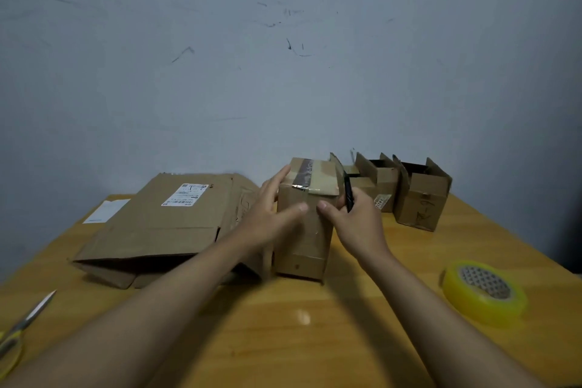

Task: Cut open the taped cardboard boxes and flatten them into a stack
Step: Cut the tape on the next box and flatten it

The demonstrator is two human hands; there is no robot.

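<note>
A small upright cardboard box [307, 230] with dark tape across its top stands in the middle of the wooden table [283, 340]. My left hand [271, 214] grips its left side, thumb on the front face. My right hand [352, 220] presses against the box's right side and holds a thin black knife [348, 195] that points upward. To the left lies a stack of flattened boxes [157, 227], the top one with a white shipping label.
Three small boxes with open flaps [422, 198] stand at the back right. A yellow tape roll [485, 291] lies near the right edge. Scissors [28, 318] lie at the front left. A white paper [105, 211] sits behind the flattened stack. A grey wall rises behind.
</note>
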